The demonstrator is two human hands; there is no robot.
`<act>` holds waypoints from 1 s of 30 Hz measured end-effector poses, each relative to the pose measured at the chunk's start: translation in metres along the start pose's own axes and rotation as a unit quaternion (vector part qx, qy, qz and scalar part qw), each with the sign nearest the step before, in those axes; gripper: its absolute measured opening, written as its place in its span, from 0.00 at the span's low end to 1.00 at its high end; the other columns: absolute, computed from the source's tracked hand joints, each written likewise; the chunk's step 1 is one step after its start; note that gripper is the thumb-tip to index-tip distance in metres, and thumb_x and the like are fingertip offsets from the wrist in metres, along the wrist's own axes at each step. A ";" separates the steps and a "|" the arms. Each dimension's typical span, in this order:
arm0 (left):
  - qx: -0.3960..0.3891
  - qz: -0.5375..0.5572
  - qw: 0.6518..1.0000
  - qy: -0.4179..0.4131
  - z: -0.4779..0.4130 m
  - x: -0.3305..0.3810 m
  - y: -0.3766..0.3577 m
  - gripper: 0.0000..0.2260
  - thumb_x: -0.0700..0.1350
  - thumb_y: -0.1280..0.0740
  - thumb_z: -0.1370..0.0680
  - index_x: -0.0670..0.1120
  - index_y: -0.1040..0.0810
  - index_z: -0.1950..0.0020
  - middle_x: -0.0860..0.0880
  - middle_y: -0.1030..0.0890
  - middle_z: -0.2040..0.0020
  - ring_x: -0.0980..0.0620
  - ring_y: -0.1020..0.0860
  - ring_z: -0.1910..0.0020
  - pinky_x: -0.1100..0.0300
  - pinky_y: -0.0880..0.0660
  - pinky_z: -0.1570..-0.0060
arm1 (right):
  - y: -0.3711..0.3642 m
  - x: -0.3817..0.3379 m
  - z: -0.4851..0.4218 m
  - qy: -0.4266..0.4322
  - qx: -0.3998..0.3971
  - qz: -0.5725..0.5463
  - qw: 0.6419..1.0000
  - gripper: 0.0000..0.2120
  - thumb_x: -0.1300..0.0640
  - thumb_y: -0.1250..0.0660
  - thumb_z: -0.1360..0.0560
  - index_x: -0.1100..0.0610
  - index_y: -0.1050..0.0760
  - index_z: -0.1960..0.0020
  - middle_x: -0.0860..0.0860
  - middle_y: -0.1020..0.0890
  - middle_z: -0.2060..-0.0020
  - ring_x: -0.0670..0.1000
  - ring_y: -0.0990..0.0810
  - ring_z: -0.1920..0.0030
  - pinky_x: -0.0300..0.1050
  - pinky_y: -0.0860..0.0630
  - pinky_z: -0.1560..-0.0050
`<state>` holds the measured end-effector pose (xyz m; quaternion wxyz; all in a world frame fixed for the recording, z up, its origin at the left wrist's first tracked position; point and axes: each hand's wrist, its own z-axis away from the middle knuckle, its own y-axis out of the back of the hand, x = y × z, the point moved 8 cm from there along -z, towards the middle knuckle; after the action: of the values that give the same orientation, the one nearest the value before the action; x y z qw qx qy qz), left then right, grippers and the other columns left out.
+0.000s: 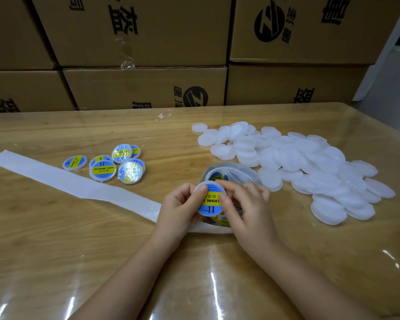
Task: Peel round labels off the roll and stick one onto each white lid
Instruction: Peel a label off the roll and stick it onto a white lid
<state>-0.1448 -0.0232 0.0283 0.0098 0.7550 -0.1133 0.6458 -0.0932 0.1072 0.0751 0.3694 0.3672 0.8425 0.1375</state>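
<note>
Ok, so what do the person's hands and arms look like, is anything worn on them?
The left hand and right hand are bare: no gloves, rings, watch or bracelet show. The left forearm and right forearm are uncovered too, with no sleeve in view. The nails look short and unpainted.

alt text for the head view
The left hand and right hand hold a white lid, pressing a blue and yellow round label onto it, over the label roll on a wooden table. Labelled lids lie left, a heap of plain white lids right, cardboard boxes behind.
</note>
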 end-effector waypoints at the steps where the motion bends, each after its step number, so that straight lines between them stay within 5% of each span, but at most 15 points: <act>1: 0.001 -0.003 1.000 -0.001 0.000 0.001 0.000 0.14 0.52 0.34 0.30 0.44 0.32 0.68 0.46 0.31 0.72 0.55 0.33 0.75 0.67 0.36 0.76 | 0.001 -0.001 0.000 0.003 0.008 0.001 1.000 0.15 0.50 0.42 0.24 0.52 0.21 0.45 0.35 0.32 0.68 0.31 0.34 0.53 0.47 0.37 0.47; 6: 0.006 -0.016 1.000 0.000 0.001 0.004 0.002 0.17 0.53 0.34 0.30 0.42 0.32 0.69 0.47 0.32 0.72 0.54 0.34 0.74 0.66 0.37 0.77 | 0.000 -0.006 0.001 0.033 0.002 0.013 0.999 0.14 0.49 0.39 0.25 0.54 0.21 0.46 0.37 0.28 0.66 0.41 0.32 0.59 0.49 0.37 0.47; 12: 0.008 0.009 1.000 -0.002 0.002 0.008 0.003 0.27 0.55 0.34 0.30 0.29 0.32 0.61 0.42 0.30 0.67 0.48 0.34 0.67 0.60 0.36 0.72 | -0.002 -0.009 0.000 0.040 -0.022 -0.016 0.999 0.18 0.45 0.36 0.29 0.53 0.23 0.43 0.31 0.33 0.61 0.31 0.37 0.51 0.49 0.34 0.48; 18: -0.019 -0.012 1.000 -0.007 0.003 0.013 0.000 0.21 0.53 0.29 0.28 0.39 0.31 0.69 0.43 0.30 0.69 0.49 0.33 0.67 0.58 0.36 0.68 | 0.000 0.001 0.003 0.004 -0.014 -0.073 0.997 0.10 0.48 0.40 0.25 0.48 0.23 0.48 0.37 0.27 0.62 0.30 0.35 0.48 0.52 0.29 0.49; 22: -0.037 -0.047 0.998 -0.014 0.005 0.010 -0.005 0.18 0.50 0.33 0.28 0.40 0.33 0.70 0.43 0.31 0.70 0.50 0.33 0.69 0.60 0.36 0.70 | 0.003 0.003 0.003 0.003 0.001 -0.081 0.997 0.11 0.50 0.39 0.25 0.56 0.21 0.55 0.42 0.23 0.64 0.27 0.35 0.50 0.61 0.25 0.56; 30: -0.041 -0.175 0.977 -0.112 0.010 0.017 -0.009 0.11 0.56 0.39 0.25 0.54 0.28 0.64 0.58 0.26 0.69 0.62 0.29 0.68 0.70 0.32 0.66 | 0.003 -0.013 0.003 0.059 -0.004 -0.043 0.997 0.15 0.46 0.35 0.28 0.57 0.20 0.52 0.34 0.31 0.62 0.31 0.35 0.51 0.47 0.34 0.50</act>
<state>-0.1313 -0.0192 0.0449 0.1410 0.8294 -0.0056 0.5405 -0.0832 0.0999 0.0810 0.3266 0.3204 0.8771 0.1463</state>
